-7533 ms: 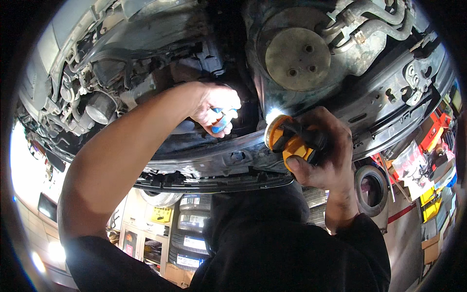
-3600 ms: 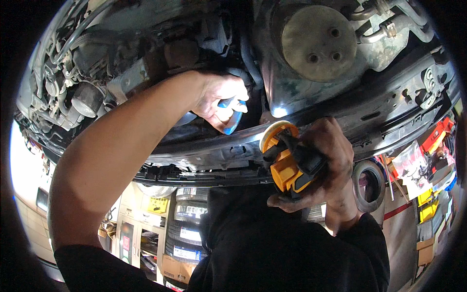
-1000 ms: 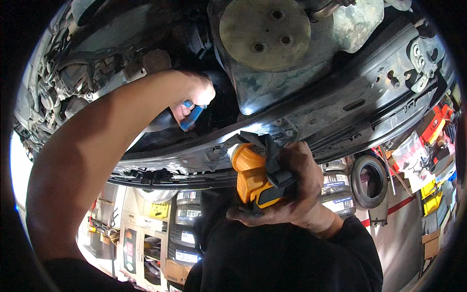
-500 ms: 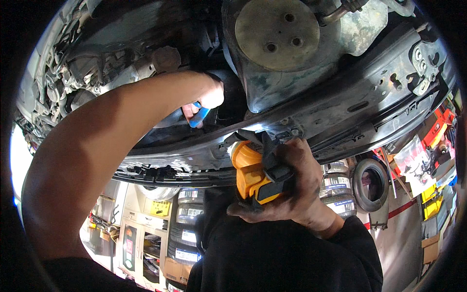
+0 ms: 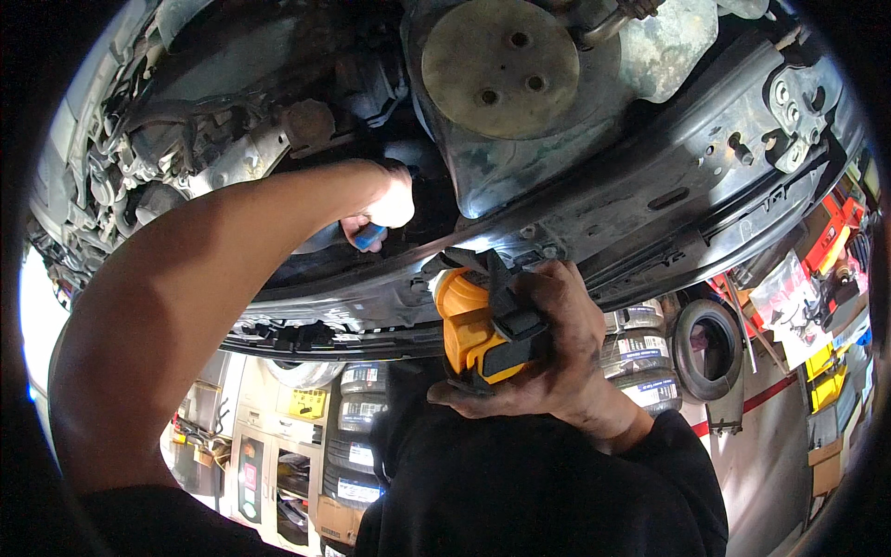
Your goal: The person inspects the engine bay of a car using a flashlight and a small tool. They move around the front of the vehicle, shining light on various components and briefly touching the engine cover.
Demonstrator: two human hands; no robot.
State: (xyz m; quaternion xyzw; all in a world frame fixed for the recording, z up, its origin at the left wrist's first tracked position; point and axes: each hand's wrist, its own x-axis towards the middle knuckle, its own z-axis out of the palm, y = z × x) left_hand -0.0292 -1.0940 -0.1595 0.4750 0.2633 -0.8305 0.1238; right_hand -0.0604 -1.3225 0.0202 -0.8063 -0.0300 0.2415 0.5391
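Since half a second ago, the left hand (image 5: 388, 200) has sunk a little against the car's underside, and less of its blue handle (image 5: 369, 238) shows; the right hand stays almost where it was, and the whole view has shifted slightly.

The left fingers are curled tightly around that blue handle, inside a dark gap behind the front beam (image 5: 650, 197). Only a short blue piece shows below the knuckles; the tool's other end is hidden, so what it touches cannot be told. Glare washes out the back of the hand. The right hand (image 5: 568, 348) is clasped around an orange lamp (image 5: 467, 314), just below the beam; a black strap (image 5: 504, 295) crosses it and covers much of its front. Bright light falls on the beam's edge above.

Over the hands, a round metal plate (image 5: 501, 70) with three holes is cut off slightly at the top; the pipe (image 5: 620, 26) beside it runs out of sight. The left elbow blurs into the dark rim.

Farther out, the stacked tyres on the left (image 5: 357, 455) and the stacked tyres on the right (image 5: 639, 357) bear white and blue labels, their print too small to read surely. A lone tyre (image 5: 682, 348) stands near the right stack.
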